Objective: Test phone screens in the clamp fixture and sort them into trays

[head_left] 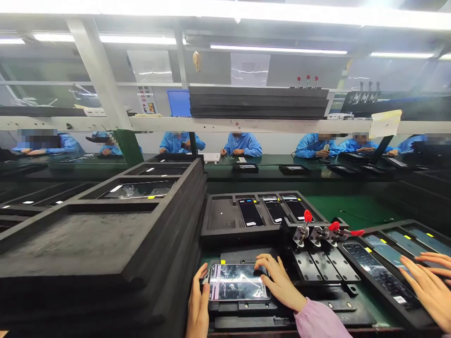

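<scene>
A phone screen panel (238,281) lies flat on a black fixture (243,307) in front of me. My left hand (198,305) presses against the panel's left end, thumb at its edge. My right hand (280,281), in a pink sleeve, rests on the panel's right end with fingers curled over it. Both hands hold the panel between them.
A tall stack of black foam trays (105,244) rises at the left. A tray (225,218) with three phones lies behind the fixture. Red-handled toggle clamps (319,230) stand to the right. Another person's hands (428,281) reach over a tray (385,267) at far right. Workers in blue sit across.
</scene>
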Tool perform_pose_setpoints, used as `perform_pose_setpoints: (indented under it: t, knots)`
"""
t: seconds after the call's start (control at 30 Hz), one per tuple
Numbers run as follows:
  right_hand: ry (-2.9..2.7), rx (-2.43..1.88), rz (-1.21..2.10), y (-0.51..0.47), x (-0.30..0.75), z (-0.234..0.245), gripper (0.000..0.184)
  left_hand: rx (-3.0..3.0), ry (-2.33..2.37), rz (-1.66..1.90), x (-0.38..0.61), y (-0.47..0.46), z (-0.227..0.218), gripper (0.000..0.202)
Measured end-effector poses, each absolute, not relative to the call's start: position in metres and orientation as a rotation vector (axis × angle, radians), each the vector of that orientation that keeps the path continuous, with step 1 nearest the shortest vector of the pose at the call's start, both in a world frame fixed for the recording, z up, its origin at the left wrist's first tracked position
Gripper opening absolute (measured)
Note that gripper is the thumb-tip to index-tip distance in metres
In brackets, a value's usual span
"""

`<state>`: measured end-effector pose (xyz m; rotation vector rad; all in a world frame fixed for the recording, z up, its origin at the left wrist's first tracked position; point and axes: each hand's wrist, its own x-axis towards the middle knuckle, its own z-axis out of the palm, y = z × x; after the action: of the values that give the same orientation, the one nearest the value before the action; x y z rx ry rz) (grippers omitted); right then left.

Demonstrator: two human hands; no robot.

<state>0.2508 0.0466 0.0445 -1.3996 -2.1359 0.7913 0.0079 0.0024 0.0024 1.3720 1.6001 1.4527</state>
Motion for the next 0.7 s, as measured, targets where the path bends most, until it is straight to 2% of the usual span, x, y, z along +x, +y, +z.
perform_pose_setpoints:
  t: [0.17,0.37,0.47,0.63,0.7]
  knots:
    - [-2.236,-1.425,0.802,0.048,0.253,0.046,0.048,1.365,1.581,1.413,0.008,0.001,0.004,0.045]
    - [-2.181,-1.371,0.959,0.053,0.258,0.058,0.064,1.365,1.644,1.411,0.005,0.005,-0.004,0.053]
    - [-2.081,-1.21,0.898,0.049,0.241,0.072,0.064,1.375,1.663,1.433,0.003,0.011,-0.012,0.054]
    - [-2.556,-1.078,0.738,0.049,0.194,0.083,0.096,1.361,1.66,1.449,0.002,0.016,-0.02,0.054]
    - [-2.621,-1.107,0.647,0.054,0.185,0.082,0.101,1.367,1.659,1.466,0.002,0.018,-0.025,0.055]
